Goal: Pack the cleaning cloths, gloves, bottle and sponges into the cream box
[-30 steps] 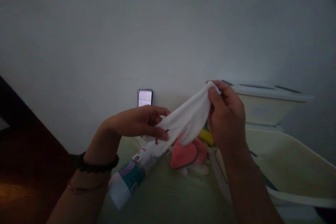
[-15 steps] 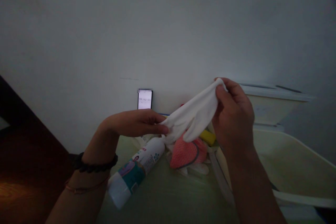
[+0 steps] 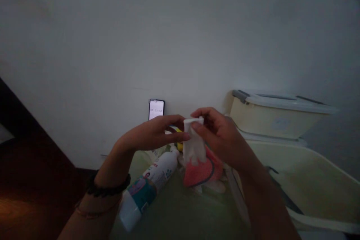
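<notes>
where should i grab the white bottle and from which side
Probably best around the middle of the white bottle, near its teal label, coming from above with the grip across its width: it lies slanted on its side, body broad there, while its narrow neck shows just below the left hand.

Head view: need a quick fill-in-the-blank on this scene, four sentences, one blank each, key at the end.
1. The white glove, pinched near its top by the right hand, hangs with its fingers pointing ____.
2. The white bottle with the teal label is not standing but lying on its ____.
3. The dark beaded bracelet is worn on the wrist of the ____ hand.
4. The lit screen near the wall belongs to a ____.

Missing words: down; side; left; phone.
</notes>
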Tool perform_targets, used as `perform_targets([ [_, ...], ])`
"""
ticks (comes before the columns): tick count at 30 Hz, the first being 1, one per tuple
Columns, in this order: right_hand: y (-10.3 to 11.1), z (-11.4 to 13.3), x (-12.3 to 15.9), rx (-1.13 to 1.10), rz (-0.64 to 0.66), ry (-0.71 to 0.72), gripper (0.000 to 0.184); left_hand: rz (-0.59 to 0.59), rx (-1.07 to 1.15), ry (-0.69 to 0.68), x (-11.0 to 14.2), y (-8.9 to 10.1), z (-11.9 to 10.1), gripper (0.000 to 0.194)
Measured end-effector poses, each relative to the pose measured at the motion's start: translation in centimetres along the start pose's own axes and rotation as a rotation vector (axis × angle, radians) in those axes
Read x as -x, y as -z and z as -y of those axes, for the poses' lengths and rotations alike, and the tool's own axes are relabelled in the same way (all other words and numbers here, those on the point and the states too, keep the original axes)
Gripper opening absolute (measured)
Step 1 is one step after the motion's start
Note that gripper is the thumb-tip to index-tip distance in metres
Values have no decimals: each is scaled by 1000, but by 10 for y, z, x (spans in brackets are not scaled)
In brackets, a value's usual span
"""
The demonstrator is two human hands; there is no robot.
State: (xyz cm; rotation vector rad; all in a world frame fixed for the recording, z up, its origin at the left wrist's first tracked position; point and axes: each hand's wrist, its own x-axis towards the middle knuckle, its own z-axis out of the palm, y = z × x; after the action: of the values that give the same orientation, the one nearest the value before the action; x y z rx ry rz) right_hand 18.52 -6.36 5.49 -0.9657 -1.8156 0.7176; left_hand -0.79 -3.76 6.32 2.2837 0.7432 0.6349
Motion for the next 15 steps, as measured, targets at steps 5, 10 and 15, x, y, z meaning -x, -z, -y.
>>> perform_targets([
  [5, 3, 4, 0, 137, 19, 30, 13, -157, -117, -93, -1, 0, -9, 22],
  [10, 11, 9, 5, 144, 2, 49, 10, -245, -177, -45, 0, -4, -19, 20],
  [15, 16, 19, 10, 153, -46, 3, 10, -370, -173, -121, 0, -7, -27, 17],
])
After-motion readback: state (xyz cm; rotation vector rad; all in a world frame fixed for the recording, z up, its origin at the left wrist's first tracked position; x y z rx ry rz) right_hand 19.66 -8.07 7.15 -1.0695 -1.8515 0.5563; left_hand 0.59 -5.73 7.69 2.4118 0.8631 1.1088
